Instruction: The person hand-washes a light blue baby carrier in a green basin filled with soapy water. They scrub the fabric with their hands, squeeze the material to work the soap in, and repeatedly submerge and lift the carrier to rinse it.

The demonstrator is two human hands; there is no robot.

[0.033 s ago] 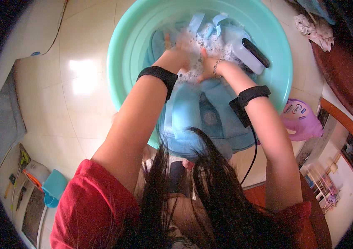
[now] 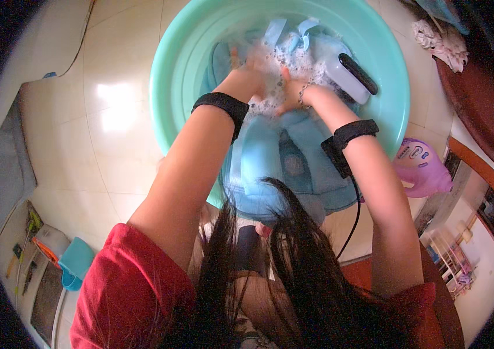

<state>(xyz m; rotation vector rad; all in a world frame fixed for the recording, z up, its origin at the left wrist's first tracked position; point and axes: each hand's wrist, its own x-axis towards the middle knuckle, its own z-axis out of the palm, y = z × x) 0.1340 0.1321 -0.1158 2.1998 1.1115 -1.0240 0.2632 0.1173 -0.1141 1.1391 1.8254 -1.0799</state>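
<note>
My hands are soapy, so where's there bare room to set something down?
Widest: the tiled floor left of the green basin, bordered below by the left forearm. A hand could probably pass along the inner left wall, beside the blue bag. Mid-basin, foam, left hand, right hand and white-and-black object crowd; a purple container flanks the right rim.
</note>
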